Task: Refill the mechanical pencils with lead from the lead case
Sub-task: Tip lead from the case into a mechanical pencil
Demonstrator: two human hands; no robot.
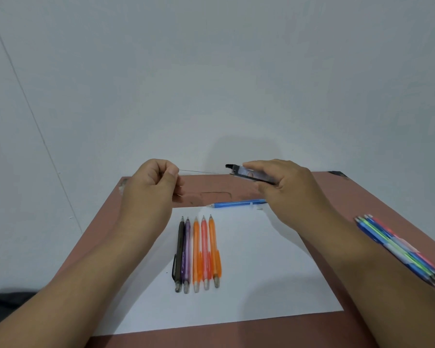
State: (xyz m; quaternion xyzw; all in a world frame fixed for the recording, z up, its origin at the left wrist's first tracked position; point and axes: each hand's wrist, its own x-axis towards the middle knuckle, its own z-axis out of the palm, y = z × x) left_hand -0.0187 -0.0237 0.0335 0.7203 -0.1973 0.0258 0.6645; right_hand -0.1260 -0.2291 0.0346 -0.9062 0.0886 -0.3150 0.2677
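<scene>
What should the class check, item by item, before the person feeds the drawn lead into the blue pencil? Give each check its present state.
1. Lead pinched by left hand: ok.
2. Lead clear of the lead case: cannot tell; its far end is too thin to trace.
3. Case held by right hand: ok.
4. Case lid closed: not ok, flap stands open.
5. Blue pencil within reach on the table: ok.
6. Blue pencil's cap off: cannot tell, end hidden by the right hand.

A plain pale grey-white wall (211, 84) fills twelve o'clock; a reddish-brown flat tabletop (349, 197) spreads toward six, evenly lit.
</scene>
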